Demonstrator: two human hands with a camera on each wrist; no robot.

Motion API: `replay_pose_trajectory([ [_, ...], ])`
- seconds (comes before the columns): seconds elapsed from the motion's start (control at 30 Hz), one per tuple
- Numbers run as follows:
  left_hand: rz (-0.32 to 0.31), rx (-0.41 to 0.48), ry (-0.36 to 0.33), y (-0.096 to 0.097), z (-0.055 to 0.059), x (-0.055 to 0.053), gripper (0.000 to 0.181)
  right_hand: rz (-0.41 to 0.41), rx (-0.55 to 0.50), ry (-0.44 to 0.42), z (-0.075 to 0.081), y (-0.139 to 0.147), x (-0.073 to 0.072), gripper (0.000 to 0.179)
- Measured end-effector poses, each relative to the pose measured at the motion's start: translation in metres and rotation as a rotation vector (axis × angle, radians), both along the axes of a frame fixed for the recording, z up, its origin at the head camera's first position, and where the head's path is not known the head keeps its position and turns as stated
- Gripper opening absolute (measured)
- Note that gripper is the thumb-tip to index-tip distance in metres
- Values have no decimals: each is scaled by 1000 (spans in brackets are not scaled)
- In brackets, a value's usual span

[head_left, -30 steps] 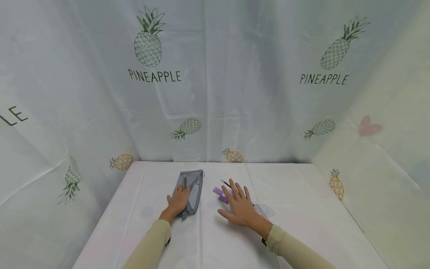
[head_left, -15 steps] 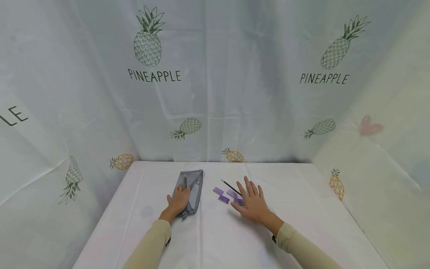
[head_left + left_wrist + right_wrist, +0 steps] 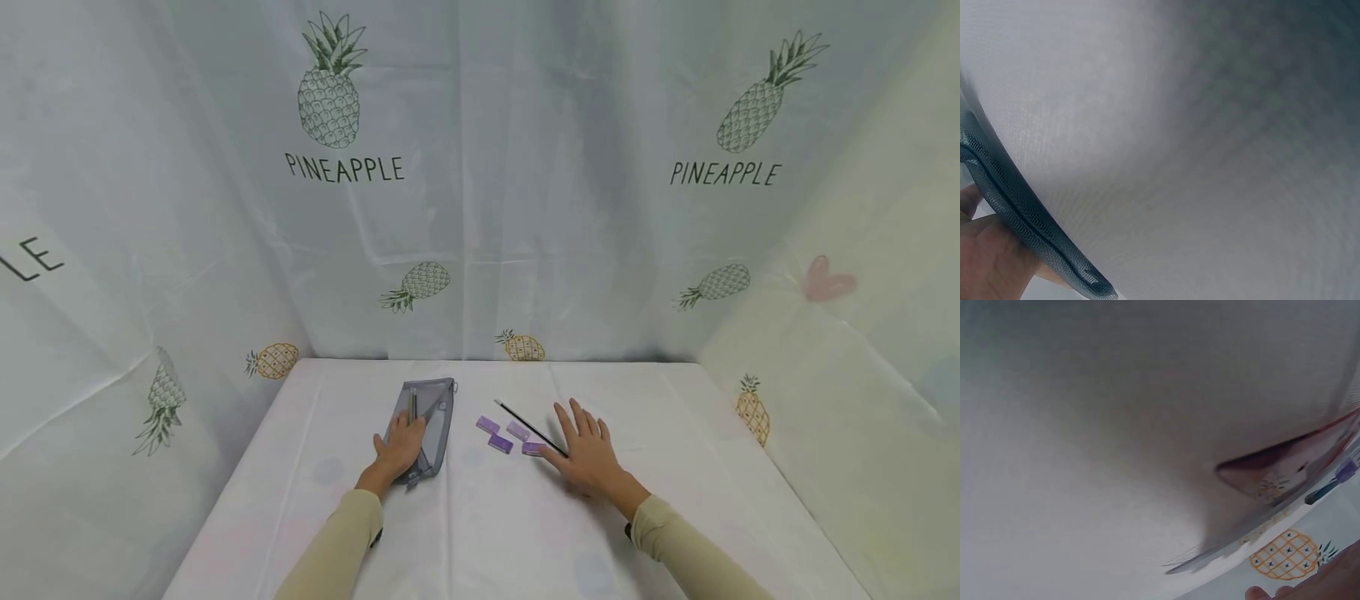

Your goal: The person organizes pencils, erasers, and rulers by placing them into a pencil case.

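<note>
My left hand [image 3: 401,447] rests on a grey mesh pencil pouch [image 3: 444,421], its thumb apart from the fingers. Slim pen-like sticks [image 3: 412,403] show at its fingertips; whether they lie inside the pouch or on it, I cannot tell. In the left wrist view the dark pouch edge [image 3: 1029,215] crosses in front of part of the hand [image 3: 988,259]. My right hand [image 3: 592,457] is spread with nothing gripped, its thumb near a black pencil [image 3: 525,422] and a dark purple block [image 3: 533,448]. A clear plastic piece [image 3: 1260,478] shows in the right wrist view; the head view hides it.
Several small purple eraser-like blocks lie between the hands, among them a light one [image 3: 487,425] and a dark one [image 3: 500,443]. The white-covered table [image 3: 480,542] meets a pineapple-print curtain [image 3: 570,250] at the back and sides.
My right hand has moved right, off the purple blocks and pencil, which now show more fully. The clear plastic piece seen beside it earlier is out of sight in the head view. My left hand stays put.
</note>
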State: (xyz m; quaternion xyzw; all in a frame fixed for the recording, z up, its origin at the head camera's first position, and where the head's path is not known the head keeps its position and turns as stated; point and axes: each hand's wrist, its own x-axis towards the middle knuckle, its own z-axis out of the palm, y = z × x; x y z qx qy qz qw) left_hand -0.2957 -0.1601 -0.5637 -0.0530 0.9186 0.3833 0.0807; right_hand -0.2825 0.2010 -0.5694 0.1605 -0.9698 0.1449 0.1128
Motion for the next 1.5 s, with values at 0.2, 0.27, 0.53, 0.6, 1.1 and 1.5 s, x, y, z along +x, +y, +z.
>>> replay_pose_trajectory([
  [0.2, 4, 17, 1, -1, -1, -2, 67, -22, -19, -18, -2, 7, -4, 83],
  [0.27, 7, 27, 2, -1, 0, -1, 68, -36, -29, -23, -1, 7, -6, 80],
  [0.53, 10, 20, -2, 0, 4, 2, 66, -67, -97, -118, 10, 6, -14, 57],
  [0.6, 7, 19, 0, 0, 4, 3, 66, -64, -176, -163, 12, 5, -15, 45],
  [1.1, 2, 20, -4, 4, 6, 6, 65, -91, -329, -351, 12, -1, -22, 20],
  [1.5, -5, 1, -2, 0, 3, 0, 65, -84, -322, -368, 17, -6, -26, 9],
])
